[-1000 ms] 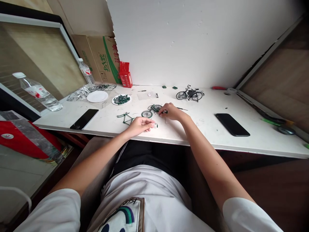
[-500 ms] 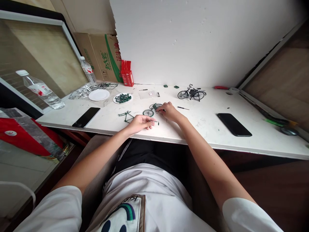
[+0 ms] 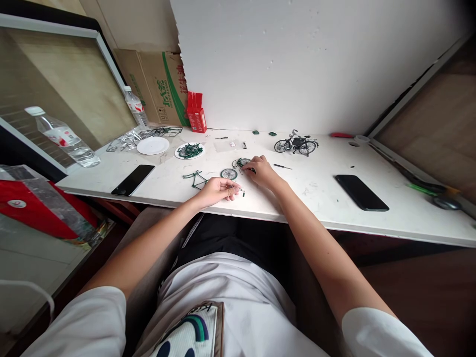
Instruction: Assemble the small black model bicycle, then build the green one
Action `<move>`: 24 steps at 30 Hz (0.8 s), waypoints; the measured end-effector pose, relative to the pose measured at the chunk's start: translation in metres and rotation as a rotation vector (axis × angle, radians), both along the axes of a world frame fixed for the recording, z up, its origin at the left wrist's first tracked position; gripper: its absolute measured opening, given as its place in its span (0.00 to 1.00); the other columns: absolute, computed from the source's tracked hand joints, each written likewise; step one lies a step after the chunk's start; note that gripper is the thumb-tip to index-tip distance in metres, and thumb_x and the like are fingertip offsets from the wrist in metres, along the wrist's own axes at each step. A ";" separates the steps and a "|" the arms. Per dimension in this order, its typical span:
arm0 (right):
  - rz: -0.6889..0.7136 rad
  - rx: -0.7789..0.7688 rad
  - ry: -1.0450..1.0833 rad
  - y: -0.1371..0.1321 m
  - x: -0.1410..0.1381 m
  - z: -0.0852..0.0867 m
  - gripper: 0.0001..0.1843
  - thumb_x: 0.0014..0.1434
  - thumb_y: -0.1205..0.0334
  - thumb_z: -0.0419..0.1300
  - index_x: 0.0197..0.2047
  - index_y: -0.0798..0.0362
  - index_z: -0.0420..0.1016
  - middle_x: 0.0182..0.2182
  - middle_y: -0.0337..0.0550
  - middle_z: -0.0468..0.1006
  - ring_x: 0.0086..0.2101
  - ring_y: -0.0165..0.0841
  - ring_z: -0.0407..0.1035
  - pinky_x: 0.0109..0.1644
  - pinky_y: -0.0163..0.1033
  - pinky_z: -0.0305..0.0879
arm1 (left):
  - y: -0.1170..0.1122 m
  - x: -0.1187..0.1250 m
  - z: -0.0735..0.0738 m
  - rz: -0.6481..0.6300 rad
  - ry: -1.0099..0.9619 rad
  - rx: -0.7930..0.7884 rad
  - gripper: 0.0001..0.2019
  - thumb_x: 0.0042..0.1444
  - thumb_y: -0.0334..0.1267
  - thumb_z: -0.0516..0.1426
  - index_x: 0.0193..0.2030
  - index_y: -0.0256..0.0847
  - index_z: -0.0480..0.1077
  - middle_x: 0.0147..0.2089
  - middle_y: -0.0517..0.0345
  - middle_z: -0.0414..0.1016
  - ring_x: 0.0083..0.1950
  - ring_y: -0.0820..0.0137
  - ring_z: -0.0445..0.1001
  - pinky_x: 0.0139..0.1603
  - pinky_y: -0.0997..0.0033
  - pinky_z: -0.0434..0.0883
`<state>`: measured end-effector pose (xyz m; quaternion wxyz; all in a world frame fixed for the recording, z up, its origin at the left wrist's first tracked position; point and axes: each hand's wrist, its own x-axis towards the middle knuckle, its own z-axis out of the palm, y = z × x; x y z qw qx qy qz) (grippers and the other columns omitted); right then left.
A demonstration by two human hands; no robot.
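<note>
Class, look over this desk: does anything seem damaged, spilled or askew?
The white backing board has a ragged, chipped left edge above the red box, as if broken off. Nothing looks spilled around the small part pinched in the left hand.

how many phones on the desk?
2. One flat black smartphone lies near the white desk's left front edge; a second black smartphone lies right of the right hand.

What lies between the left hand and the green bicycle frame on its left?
Nothing visible. Only bare white table separates the left hand, which pinches a small part, from the green frame.
</note>
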<state>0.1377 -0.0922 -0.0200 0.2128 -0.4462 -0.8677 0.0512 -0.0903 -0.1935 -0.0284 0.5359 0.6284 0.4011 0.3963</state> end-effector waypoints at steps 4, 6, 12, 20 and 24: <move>-0.069 -0.012 -0.014 -0.001 0.001 0.001 0.19 0.69 0.69 0.55 0.52 0.51 0.86 0.50 0.57 0.77 0.51 0.50 0.64 0.56 0.49 0.62 | -0.001 0.001 0.001 0.016 0.000 -0.011 0.27 0.51 0.55 0.74 0.47 0.33 0.82 0.39 0.47 0.84 0.34 0.72 0.77 0.37 0.70 0.77; -0.095 -0.015 -0.008 -0.002 0.002 0.001 0.19 0.69 0.69 0.54 0.52 0.52 0.86 0.50 0.58 0.77 0.51 0.50 0.64 0.56 0.49 0.63 | -0.001 0.001 0.001 0.026 0.005 -0.012 0.27 0.50 0.55 0.74 0.48 0.33 0.82 0.38 0.48 0.84 0.33 0.71 0.77 0.36 0.70 0.76; -0.082 0.000 0.053 0.000 0.002 -0.001 0.23 0.67 0.72 0.54 0.59 0.50 0.83 0.52 0.57 0.76 0.53 0.50 0.63 0.57 0.50 0.63 | -0.001 0.001 -0.001 0.014 0.015 0.004 0.27 0.50 0.54 0.74 0.47 0.33 0.83 0.39 0.48 0.84 0.34 0.71 0.77 0.38 0.70 0.76; -0.067 -0.039 -0.006 0.002 0.000 -0.014 0.21 0.71 0.66 0.55 0.60 0.48 0.83 0.54 0.58 0.75 0.54 0.50 0.63 0.59 0.51 0.62 | -0.001 0.002 -0.002 0.016 0.034 0.001 0.26 0.52 0.55 0.73 0.46 0.34 0.83 0.37 0.50 0.83 0.34 0.71 0.78 0.38 0.70 0.77; -0.075 -0.039 0.005 0.006 0.000 -0.016 0.21 0.71 0.64 0.54 0.60 0.50 0.83 0.55 0.58 0.76 0.55 0.51 0.64 0.58 0.51 0.63 | -0.001 0.002 -0.002 0.007 0.039 -0.002 0.26 0.52 0.55 0.73 0.46 0.34 0.83 0.37 0.50 0.83 0.34 0.71 0.78 0.38 0.71 0.77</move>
